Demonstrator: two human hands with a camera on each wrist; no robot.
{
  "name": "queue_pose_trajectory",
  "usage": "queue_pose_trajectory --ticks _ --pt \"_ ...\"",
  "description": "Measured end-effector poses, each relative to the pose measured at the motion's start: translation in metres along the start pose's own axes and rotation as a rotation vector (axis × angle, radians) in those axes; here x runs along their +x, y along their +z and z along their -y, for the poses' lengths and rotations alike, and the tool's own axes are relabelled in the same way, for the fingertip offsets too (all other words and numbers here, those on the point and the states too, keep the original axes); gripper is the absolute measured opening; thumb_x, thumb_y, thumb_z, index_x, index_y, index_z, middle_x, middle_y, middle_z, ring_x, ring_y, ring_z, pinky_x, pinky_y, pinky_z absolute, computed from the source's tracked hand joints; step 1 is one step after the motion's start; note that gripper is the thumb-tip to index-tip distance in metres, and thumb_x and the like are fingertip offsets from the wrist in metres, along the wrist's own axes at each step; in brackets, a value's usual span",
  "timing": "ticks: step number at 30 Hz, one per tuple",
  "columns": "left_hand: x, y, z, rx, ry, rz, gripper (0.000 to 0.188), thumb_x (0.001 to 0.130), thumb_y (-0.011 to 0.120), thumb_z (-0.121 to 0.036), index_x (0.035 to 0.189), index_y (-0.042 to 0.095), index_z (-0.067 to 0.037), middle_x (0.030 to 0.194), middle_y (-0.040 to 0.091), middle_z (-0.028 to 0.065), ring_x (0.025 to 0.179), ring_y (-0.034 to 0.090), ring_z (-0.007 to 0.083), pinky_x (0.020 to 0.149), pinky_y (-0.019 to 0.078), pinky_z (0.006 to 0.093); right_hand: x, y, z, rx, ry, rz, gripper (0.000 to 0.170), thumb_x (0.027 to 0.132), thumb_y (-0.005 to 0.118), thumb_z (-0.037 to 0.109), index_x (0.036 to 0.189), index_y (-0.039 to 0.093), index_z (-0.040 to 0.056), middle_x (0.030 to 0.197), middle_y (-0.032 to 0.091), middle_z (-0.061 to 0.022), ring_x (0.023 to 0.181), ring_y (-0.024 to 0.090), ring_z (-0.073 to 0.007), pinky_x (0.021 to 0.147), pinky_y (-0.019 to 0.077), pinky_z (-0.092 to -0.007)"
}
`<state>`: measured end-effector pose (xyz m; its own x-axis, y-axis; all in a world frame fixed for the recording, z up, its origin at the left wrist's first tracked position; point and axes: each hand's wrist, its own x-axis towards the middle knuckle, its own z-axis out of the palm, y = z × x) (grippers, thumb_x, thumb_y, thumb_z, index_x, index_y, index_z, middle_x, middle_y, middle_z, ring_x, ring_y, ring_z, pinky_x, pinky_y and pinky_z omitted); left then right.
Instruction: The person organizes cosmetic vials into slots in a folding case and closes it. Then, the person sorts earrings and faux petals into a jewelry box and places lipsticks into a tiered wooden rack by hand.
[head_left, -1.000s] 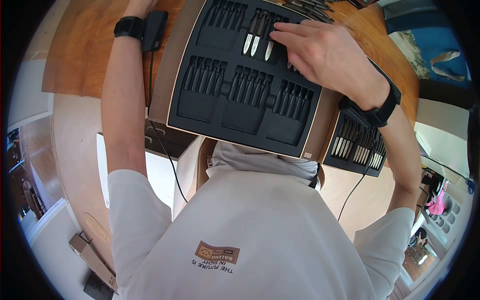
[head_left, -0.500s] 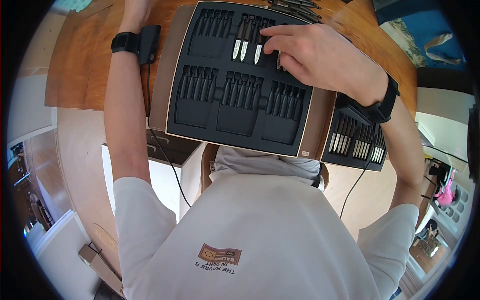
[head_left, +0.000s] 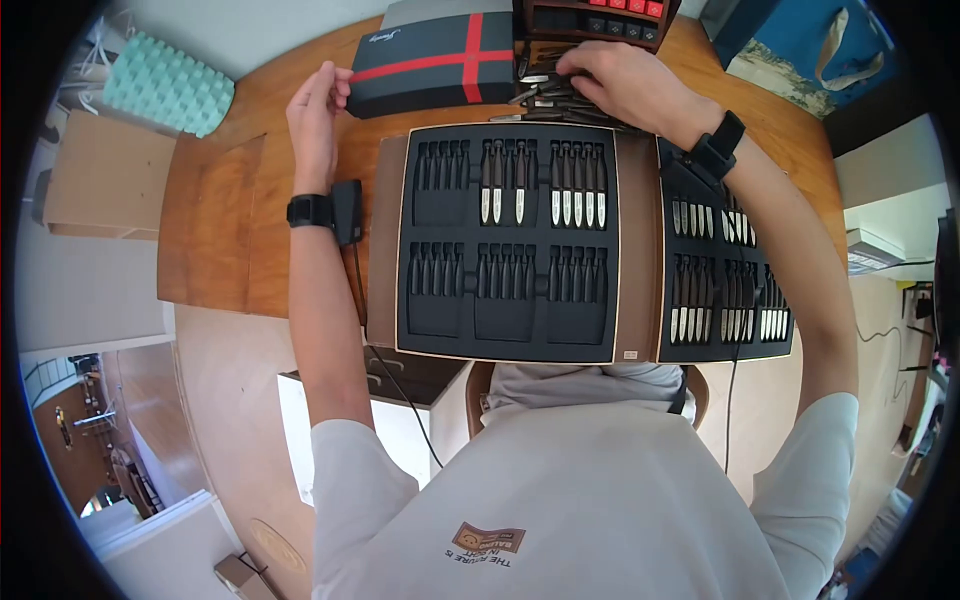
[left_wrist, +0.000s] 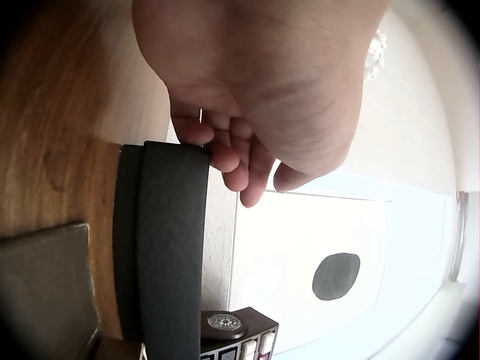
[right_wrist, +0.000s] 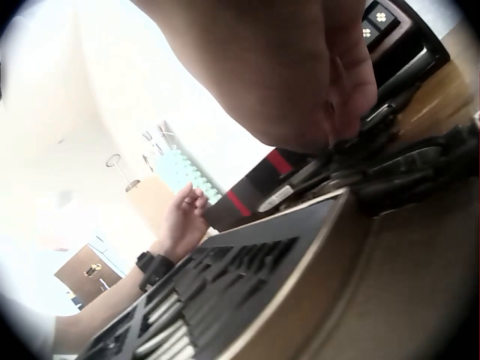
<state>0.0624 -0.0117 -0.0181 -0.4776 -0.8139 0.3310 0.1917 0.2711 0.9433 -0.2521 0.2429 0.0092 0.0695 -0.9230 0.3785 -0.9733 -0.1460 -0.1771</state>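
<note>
My right hand (head_left: 640,95) reaches over the tray's far edge, fingers bent down into a pile of slim dark pen-like sticks with silver ends (head_left: 560,105). Its fingertips meet the dark pieces in the right wrist view; I cannot tell whether they pinch one. A black slotted tray (head_left: 437,322) lies before me. Three sticks (head_left: 520,183) fill part of its upper middle compartment and several (head_left: 578,185) stand in the upper right one. Loosely bent, the fingers of my left hand (head_left: 318,110) are at the corner of a dark box with red ribbon (head_left: 430,62).
A second slotted tray (head_left: 690,350) on the right holds several silver-ended sticks. Behind the pile is a dark rack with red and black squares (head_left: 610,22). A blue bag (head_left: 800,45) stands at the back right, a mint-green bumpy object (head_left: 170,85) at the back left. Cables trail from both wrists.
My right hand has left the tray's upper right compartment and moved away from me to the pile. The head view has tilted up, bringing the ribboned box and my left hand into sight.
</note>
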Motion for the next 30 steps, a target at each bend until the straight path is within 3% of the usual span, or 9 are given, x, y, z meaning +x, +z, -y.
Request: queue_pose_trajectory --ticks 2,6,9,11,12,15,24,27,30 --pt "-0.002 0.002 -0.001 0.005 -0.032 -0.024 0.032 0.107 0.062 -0.030 0.098 0.076 -0.003 0.083 0.061 -0.0044 0.076 0.049 0.0055 0.069 0.0384 0.0226 -0.003 -0.002 -0.002 0.008 0.077 0.129 0.018 0.099 0.064 0.017 0.113 0.070 0.0065 0.114 0.072 -0.0113 0.105 0.068 -0.0344 0.089 0.0562 -0.0439" --pt "-0.002 0.000 0.001 0.006 -0.038 -0.015 0.032 0.107 0.062 -0.030 0.099 0.077 -0.003 0.083 0.061 -0.0043 0.076 0.049 0.0055 0.068 0.0382 0.0228 -0.005 -0.006 -0.004 0.017 0.066 0.135 0.017 0.099 0.065 0.018 0.110 0.070 0.0061 0.108 0.073 -0.0103 0.103 0.068 -0.0357 0.088 0.0555 -0.0450" --pt "-0.001 0.000 0.002 0.003 -0.042 -0.034 0.031 0.107 0.063 -0.030 0.099 0.077 -0.003 0.083 0.061 -0.0042 0.076 0.049 0.0054 0.068 0.0382 0.0226 -0.005 -0.008 -0.006 0.002 0.028 0.101 0.016 0.100 0.066 0.018 0.108 0.070 0.0049 0.099 0.073 -0.0109 0.093 0.071 -0.0310 0.082 0.0566 -0.0422" --pt "-0.001 0.000 0.002 -0.001 -0.035 -0.026 0.031 0.107 0.063 -0.030 0.099 0.077 -0.004 0.083 0.062 -0.0043 0.076 0.050 0.0052 0.069 0.0383 0.0223 -0.003 -0.021 0.003 0.309 0.164 0.167 0.021 0.100 0.065 0.022 0.110 0.074 0.0048 0.095 0.077 -0.0097 0.087 0.073 -0.0269 0.080 0.0580 -0.0391" --pt "-0.001 0.000 0.002 0.005 -0.040 -0.034 0.031 0.107 0.063 -0.030 0.099 0.077 -0.004 0.083 0.062 -0.0043 0.076 0.050 0.0052 0.069 0.0383 0.0223 -0.001 -0.027 0.010 0.316 0.158 0.173 0.021 0.100 0.065 0.022 0.110 0.074 0.0048 0.095 0.077 -0.0097 0.087 0.073 -0.0269 0.080 0.0580 -0.0391" --pt "-0.002 0.000 0.002 0.000 -0.034 -0.019 0.031 0.107 0.063 -0.030 0.098 0.077 -0.004 0.083 0.062 -0.0044 0.076 0.050 0.0051 0.069 0.0387 0.0222 0.002 -0.042 0.030 0.653 0.252 0.249 0.027 0.103 0.063 0.023 0.111 0.077 0.0020 0.086 0.071 -0.0014 0.076 0.061 -0.0078 0.073 0.0539 -0.0265" --pt "-0.001 0.001 0.002 0.007 -0.032 -0.016 0.031 0.107 0.063 -0.031 0.098 0.077 -0.005 0.083 0.062 -0.0048 0.076 0.051 0.0050 0.069 0.0390 0.0221 0.021 -0.041 0.068 0.557 0.206 0.516 0.028 0.098 0.065 0.027 0.108 0.079 0.0045 0.084 0.073 -0.0050 0.077 0.067 -0.0125 0.075 0.0548 -0.0305" --pt "-0.001 0.000 0.001 0.002 -0.029 -0.014 0.031 0.107 0.063 -0.031 0.098 0.078 -0.005 0.083 0.062 -0.0047 0.076 0.051 0.0049 0.069 0.0390 0.0220 0.024 -0.025 0.071 0.529 0.204 0.562 0.025 0.101 0.064 0.023 0.110 0.077 0.0041 0.080 0.069 -0.0039 0.074 0.064 -0.0132 0.073 0.0539 -0.0297" --pt "-0.002 0.001 0.001 0.000 -0.031 -0.018 0.031 0.107 0.063 -0.031 0.098 0.078 -0.005 0.084 0.063 -0.0047 0.077 0.051 0.0049 0.069 0.0389 0.0221 0.022 -0.006 0.071 0.507 0.109 0.469 0.024 0.099 0.068 0.024 0.109 0.077 0.0037 0.085 0.073 -0.0061 0.078 0.068 -0.0181 0.075 0.0551 -0.0331"
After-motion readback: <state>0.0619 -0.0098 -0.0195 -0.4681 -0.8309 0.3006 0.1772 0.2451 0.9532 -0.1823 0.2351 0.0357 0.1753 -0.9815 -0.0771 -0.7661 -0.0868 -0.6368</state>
